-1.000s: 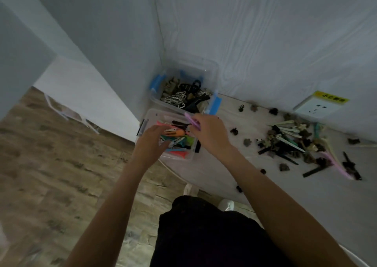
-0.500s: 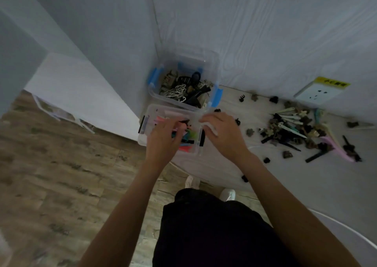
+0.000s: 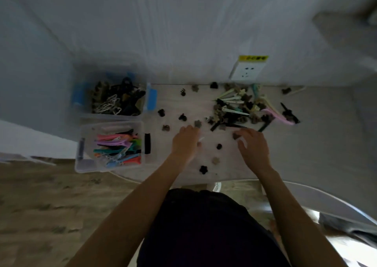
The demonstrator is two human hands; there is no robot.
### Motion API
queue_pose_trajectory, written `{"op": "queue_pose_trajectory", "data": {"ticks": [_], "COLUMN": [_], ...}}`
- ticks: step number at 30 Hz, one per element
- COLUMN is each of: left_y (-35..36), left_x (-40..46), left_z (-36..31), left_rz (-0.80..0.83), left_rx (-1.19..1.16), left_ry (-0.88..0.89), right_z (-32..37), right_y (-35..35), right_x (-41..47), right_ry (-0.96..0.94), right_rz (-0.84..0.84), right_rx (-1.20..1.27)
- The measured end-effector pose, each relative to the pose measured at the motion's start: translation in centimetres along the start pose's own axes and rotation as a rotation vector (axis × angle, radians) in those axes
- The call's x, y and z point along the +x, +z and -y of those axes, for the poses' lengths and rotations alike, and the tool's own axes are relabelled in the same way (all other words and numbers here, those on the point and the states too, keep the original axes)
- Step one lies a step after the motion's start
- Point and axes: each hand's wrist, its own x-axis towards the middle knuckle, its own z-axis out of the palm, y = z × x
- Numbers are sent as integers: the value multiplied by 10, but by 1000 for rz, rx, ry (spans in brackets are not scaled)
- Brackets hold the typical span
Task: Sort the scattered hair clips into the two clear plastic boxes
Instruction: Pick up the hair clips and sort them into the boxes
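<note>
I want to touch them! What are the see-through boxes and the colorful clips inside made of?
The near box and the far box look like clear, smooth plastic: you can see through their walls. The colorful long clips look like painted metal or glossy plastic; the blurry picture leaves that open.

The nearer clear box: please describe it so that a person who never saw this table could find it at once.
Start at the wall socket and go to the table's far left end, where two clear boxes sit. The nearer clear box lies at the front edge. It has black latches and holds long bright clips, while the farther box has blue latches and dark clips.
</note>
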Motion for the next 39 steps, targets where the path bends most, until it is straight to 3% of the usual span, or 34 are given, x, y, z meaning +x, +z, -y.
{"op": "queue_pose_trajectory", "data": {"ticks": [4, 11, 18, 30, 34, 37, 39], "left_y": [8, 3, 10, 6, 3, 3, 2], "left_x": [3, 15, 45, 22, 24, 27, 28], "left_z": [-7, -38, -77, -20, -15, -16, -18], "left_rz": [-35, -131, -112, -80, -113, -130, -119], "left_rx": [16, -166, -11, -53, -88, -77, -46], "left_ry": [-13, -41, -152, -182, -166, -134, -115], "right_z": [-1, 13, -7, -30, -24, -8, 2], "right_y": [-8, -11, -17, -26, -42, -47, -41], "right_x": [26, 50, 37, 59, 62, 79, 95], "right_ry": [-61, -145, -149, -134, -84, -211, -286], "right_rz": [5, 114, 108, 226, 37, -113, -82], "right_rx": [-49, -133, -107, -110, 67, 58, -13]}}
